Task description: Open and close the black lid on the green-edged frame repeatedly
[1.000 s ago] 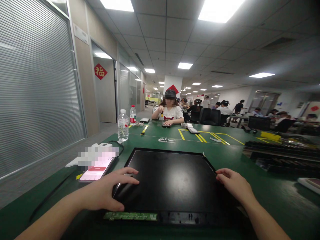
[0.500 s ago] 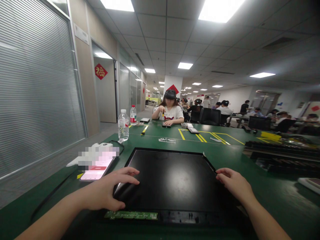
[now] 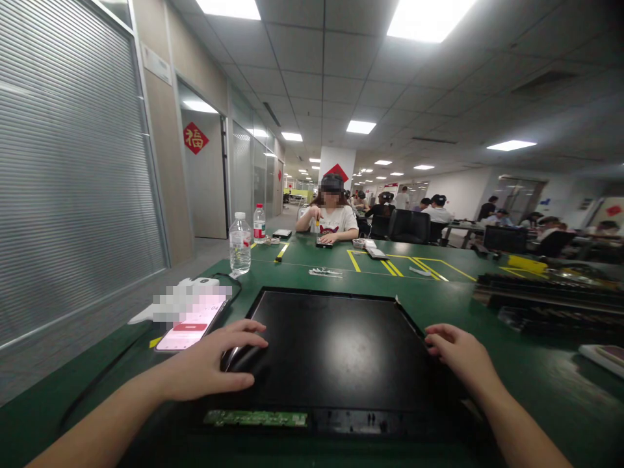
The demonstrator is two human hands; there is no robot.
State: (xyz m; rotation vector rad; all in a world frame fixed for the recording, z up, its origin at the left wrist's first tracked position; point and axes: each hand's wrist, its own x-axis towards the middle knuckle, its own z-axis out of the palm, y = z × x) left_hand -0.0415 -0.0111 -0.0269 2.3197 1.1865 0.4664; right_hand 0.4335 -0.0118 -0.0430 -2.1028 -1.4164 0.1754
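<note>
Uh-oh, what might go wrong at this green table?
The left grip is spread over the flat black rectangular panel, so a touch might smudge its shiny face. The long green circuit board lies exposed along the panel's near edge, so a bump might damage it. The clear plastic bottle with a white cap stands upright beyond the panel's far left corner; a knock might tip it.

**Room notes: brightly lit**

Beyond the left hand: slatted blind, grey floor, door bearing a red diamond sign. Beyond the right hand: black office chair, white wall. Above both: tiled ceiling, bright rectangular light panels.
</note>
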